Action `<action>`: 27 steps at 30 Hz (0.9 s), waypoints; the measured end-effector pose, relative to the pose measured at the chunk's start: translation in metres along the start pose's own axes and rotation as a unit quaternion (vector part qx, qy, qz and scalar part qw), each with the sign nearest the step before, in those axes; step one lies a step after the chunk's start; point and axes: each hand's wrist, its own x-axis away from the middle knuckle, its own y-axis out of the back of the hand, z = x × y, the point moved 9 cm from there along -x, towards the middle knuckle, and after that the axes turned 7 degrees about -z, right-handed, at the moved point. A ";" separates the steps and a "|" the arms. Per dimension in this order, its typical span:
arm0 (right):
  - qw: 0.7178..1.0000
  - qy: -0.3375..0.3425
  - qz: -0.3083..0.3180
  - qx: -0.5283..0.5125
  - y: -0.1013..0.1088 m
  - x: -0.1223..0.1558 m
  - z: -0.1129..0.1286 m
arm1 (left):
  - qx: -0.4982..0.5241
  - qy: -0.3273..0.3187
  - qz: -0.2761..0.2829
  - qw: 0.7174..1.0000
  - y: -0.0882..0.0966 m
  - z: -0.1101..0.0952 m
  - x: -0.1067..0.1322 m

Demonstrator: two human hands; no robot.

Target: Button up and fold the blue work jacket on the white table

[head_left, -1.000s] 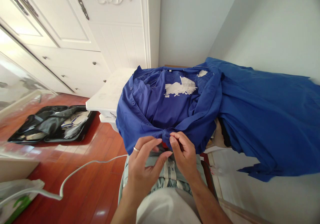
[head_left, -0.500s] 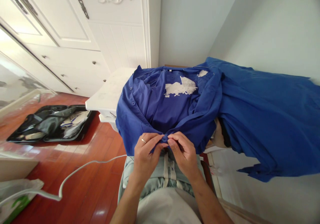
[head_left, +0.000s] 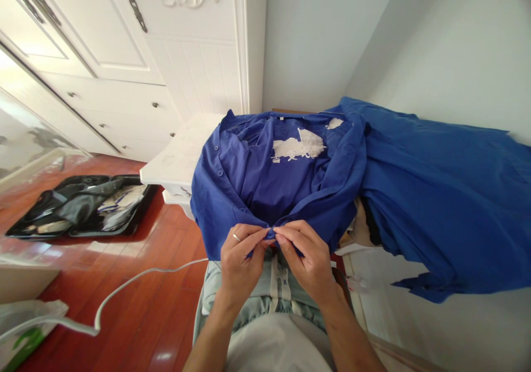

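A blue button-up shirt (head_left: pixel 265 186) lies spread over a white surface, its front open above and its two edges meeting at the near side. Buttons (head_left: pixel 220 172) show along its left edge. My left hand (head_left: pixel 243 258), with a ring on one finger, pinches the cloth where the edges meet. Right beside it my right hand (head_left: pixel 305 256) grips the same spot between thumb and fingers. The button or buttonhole between the fingertips is mostly hidden. White ragged patches (head_left: pixel 299 146) show on the shirt's inside, beyond my hands.
Another blue garment (head_left: pixel 440 195) hangs at the right. The white tabletop (head_left: pixel 182 145) sticks out on the left. An open black suitcase (head_left: pixel 78 206) with clothes lies on the red wooden floor (head_left: pixel 149 305), which a white cable (head_left: pixel 124 287) crosses. White cabinets (head_left: pixel 124 101) stand behind.
Both hands stay at the shirt's front edge, and my fingertips have shifted slightly on the cloth. The right hand has turned a little. The whole view has slid slightly left.
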 end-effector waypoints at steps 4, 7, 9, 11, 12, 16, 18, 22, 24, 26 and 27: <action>1.000 -0.013 -0.001 -0.012 0.000 0.001 -0.005 | -0.001 0.007 0.008 1.000 -0.002 0.001 0.001; 0.999 -0.029 -0.001 -0.034 -0.001 0.003 -0.010 | 0.000 0.006 0.017 1.000 -0.004 0.001 0.002; 0.998 -0.038 0.001 -0.044 -0.001 0.003 -0.012 | -0.002 0.005 0.022 1.000 -0.005 0.001 0.003; 0.998 -0.047 0.003 -0.049 -0.002 0.004 -0.013 | -0.004 0.006 0.024 1.000 -0.005 0.001 0.004; 0.997 -0.050 0.002 -0.051 -0.002 0.004 -0.013 | -0.003 0.006 0.023 1.000 -0.005 0.001 0.005; 0.996 -0.063 -0.018 -0.060 -0.001 0.006 -0.015 | 0.003 0.011 0.024 1.000 -0.007 0.001 0.006; 0.995 -0.074 -0.026 -0.069 0.000 0.007 -0.018 | 0.004 0.016 0.021 1.000 -0.008 0.001 0.006; 0.992 -0.087 -0.024 -0.085 0.000 0.009 -0.020 | 0.013 0.012 0.011 1.000 -0.007 -0.002 0.005; 0.992 -0.086 -0.022 -0.090 -0.001 0.009 -0.020 | 0.018 0.012 0.004 1.000 -0.006 -0.004 0.005; 0.992 -0.086 -0.020 -0.095 -0.002 0.009 -0.019 | 0.025 0.022 -0.005 0.999 -0.005 -0.003 0.005; 0.991 -0.086 -0.019 -0.098 -0.003 0.009 -0.019 | 0.030 0.027 -0.008 0.999 -0.004 -0.003 0.006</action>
